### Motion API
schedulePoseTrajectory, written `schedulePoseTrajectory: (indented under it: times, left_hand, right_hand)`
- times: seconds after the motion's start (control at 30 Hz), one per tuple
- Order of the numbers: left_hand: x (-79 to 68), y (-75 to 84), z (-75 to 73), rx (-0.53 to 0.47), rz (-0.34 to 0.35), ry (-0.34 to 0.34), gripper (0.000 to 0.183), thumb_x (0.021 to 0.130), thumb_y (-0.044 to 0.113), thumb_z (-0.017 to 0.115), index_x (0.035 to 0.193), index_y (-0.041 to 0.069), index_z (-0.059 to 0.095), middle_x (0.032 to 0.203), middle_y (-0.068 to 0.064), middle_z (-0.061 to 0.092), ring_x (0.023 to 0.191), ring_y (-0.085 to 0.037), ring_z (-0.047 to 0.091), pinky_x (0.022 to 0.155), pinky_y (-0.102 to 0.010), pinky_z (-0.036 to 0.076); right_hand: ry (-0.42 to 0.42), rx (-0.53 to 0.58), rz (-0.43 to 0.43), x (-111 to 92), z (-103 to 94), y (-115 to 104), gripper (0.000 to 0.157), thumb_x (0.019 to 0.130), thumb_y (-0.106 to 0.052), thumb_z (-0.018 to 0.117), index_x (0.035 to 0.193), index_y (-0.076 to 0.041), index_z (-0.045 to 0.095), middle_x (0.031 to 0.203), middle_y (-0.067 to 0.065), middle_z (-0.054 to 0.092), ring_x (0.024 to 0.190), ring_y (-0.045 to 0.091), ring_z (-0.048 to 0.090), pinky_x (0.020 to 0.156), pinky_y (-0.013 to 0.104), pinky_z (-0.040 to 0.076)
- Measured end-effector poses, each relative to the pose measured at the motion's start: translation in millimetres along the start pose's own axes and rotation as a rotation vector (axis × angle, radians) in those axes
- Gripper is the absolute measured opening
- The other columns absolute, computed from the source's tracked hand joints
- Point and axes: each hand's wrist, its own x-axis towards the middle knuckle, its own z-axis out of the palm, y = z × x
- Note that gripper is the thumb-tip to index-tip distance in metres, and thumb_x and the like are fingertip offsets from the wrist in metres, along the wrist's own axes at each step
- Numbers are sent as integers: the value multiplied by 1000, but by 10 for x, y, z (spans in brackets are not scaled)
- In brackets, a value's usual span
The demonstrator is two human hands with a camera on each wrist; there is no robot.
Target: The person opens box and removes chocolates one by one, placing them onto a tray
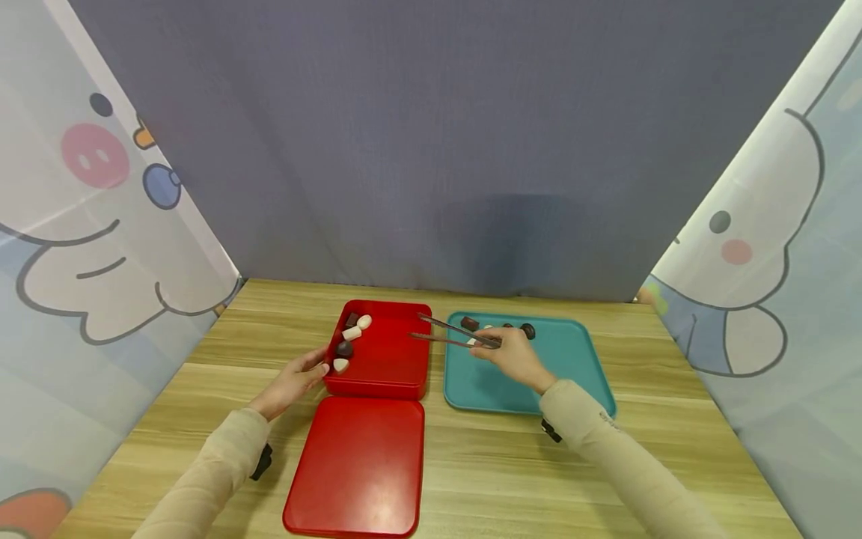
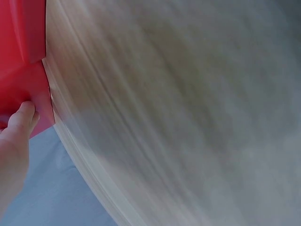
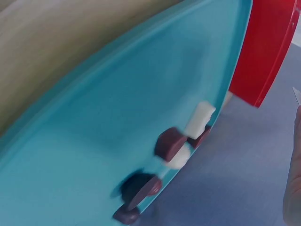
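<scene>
My left hand (image 1: 294, 379) rests against the left wall of an uncovered red box (image 1: 384, 389), its thumb touching the outside of the wall near the front corner. Dark and white chocolates (image 1: 345, 349) lie along the box's left side. In my right hand (image 1: 517, 358) I hold metal tongs (image 1: 444, 324) above the near-left part of a teal tray (image 1: 532, 382). Their tips are spread over the box's right rim, and I see nothing between them. More chocolates, such as a dark round one (image 1: 528, 330), sit near the tray's far edge; the hand partly hides that group.
A flat red lid (image 1: 360, 464) lies in front of the box on the wooden table (image 1: 491, 479). Behind the table hangs a grey curtain (image 1: 431, 150). Cartoon-printed cloths (image 1: 741, 247) stand at both sides. Each wrist wears a black device (image 1: 551, 430).
</scene>
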Motion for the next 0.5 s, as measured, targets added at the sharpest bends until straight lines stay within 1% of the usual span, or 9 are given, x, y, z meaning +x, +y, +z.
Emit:
schedulePoseTrajectory:
  times: [0.13, 0.17, 0.27, 0.4, 0.5]
  left_hand:
    - [-20, 10, -1, -4, -11, 0, 60, 99, 20, 41, 146, -1, 11, 151, -23, 14, 137, -36, 19, 109, -50, 23]
    - [-27, 14, -1, -4, -18, 2, 60, 99, 20, 41, 147, 0, 11, 151, -22, 13, 137, -37, 18, 109, -50, 22]
    - [-39, 34, 5, 5, -28, 17, 60, 99, 21, 42, 147, 0, 12, 151, -22, 14, 137, -36, 19, 109, -49, 23]
    - [-32, 39, 17, 26, -19, 25, 62, 98, 25, 43, 147, 1, 13, 151, -22, 15, 137, -36, 20, 109, -49, 24]
    - [-29, 29, 19, 35, -5, 20, 63, 98, 26, 43, 146, -1, 12, 150, -24, 15, 137, -37, 20, 109, -50, 24]
  right_hand:
    - [-22, 0, -8, 61, 129, -78, 37, 80, -26, 71, 114, -12, 65, 100, 1, 67, 92, 15, 64, 72, 29, 54]
    - [-27, -4, -12, 78, 159, -95, 37, 80, -26, 71, 114, -12, 65, 98, -1, 68, 91, 14, 64, 71, 28, 54]
    - [-42, -3, -28, 125, 245, -143, 37, 80, -25, 71, 113, -10, 66, 95, -1, 68, 87, 13, 64, 69, 27, 53]
    - [-64, 3, -65, 164, 338, -191, 38, 80, -22, 71, 113, -5, 65, 92, 0, 69, 82, 12, 64, 64, 25, 52]
    - [-85, 9, -77, 187, 418, -214, 33, 81, -19, 70, 111, -5, 66, 93, 2, 69, 81, 12, 64, 64, 25, 52]
